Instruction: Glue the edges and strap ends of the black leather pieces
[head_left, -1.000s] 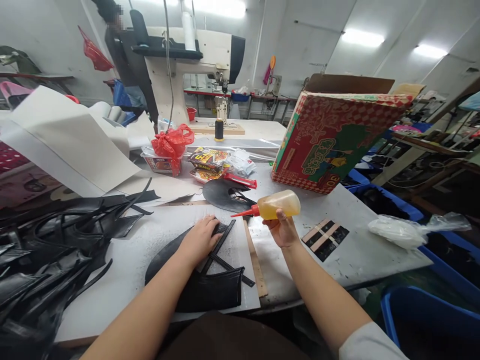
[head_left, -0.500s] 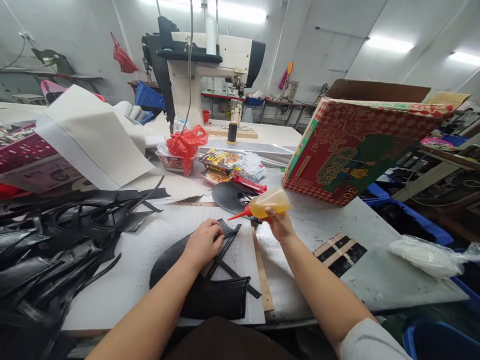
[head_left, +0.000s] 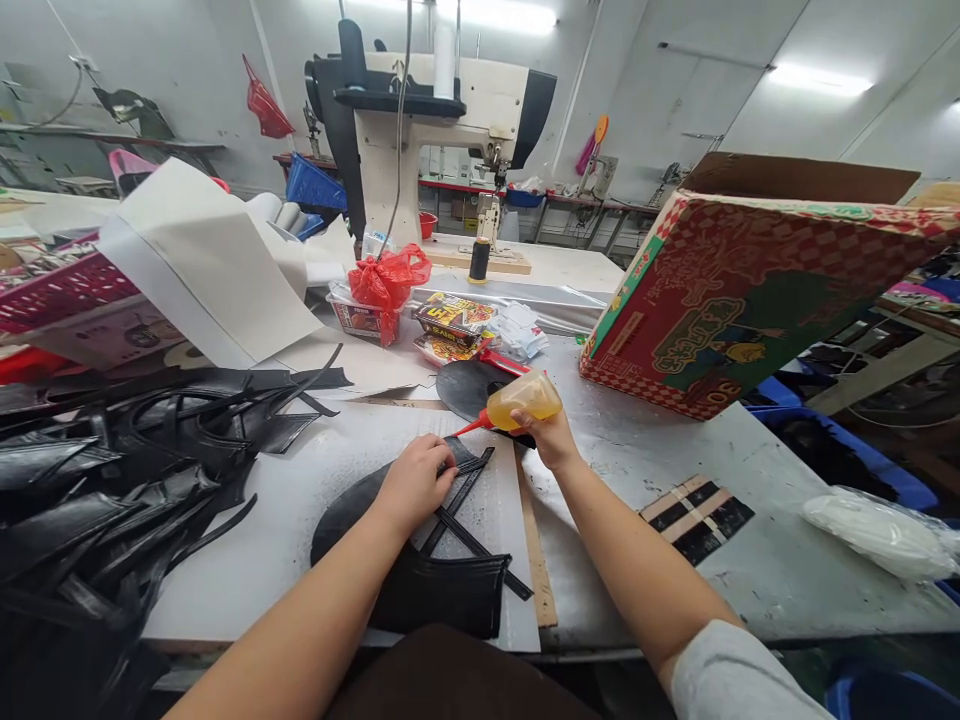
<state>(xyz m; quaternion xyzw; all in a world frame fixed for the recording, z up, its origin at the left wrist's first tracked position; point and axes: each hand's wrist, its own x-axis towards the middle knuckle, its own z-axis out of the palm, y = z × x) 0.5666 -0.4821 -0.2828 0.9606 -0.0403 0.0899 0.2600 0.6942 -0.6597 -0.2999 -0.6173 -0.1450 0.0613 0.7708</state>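
Note:
My right hand (head_left: 544,432) grips a squeeze bottle (head_left: 517,402) of yellow liquid, tilted so that its thin red nozzle points down and left. The nozzle tip is close to the upper edge of a black leather piece (head_left: 442,590); whether it touches cannot be told. My left hand (head_left: 417,482) lies on that piece with its fingers curled, thumb and fingertips closed at its upper edge. Narrow black straps (head_left: 480,545) cross over the gap in the leather, right of my left hand. Beneath lies a white board (head_left: 277,560).
Black leather pieces (head_left: 97,480) are heaped at left. Behind stand food packs (head_left: 454,318), a red plastic bag (head_left: 386,278), a black thread spool (head_left: 478,262) and a sewing machine (head_left: 382,160). A large carton (head_left: 720,310) and a white plastic-wrapped bundle (head_left: 877,530) are at right.
My right hand has brought the bottle slightly left and down, nozzle nearer the leather's upper edge. My left hand stays on the leather. The whole view has shifted a little.

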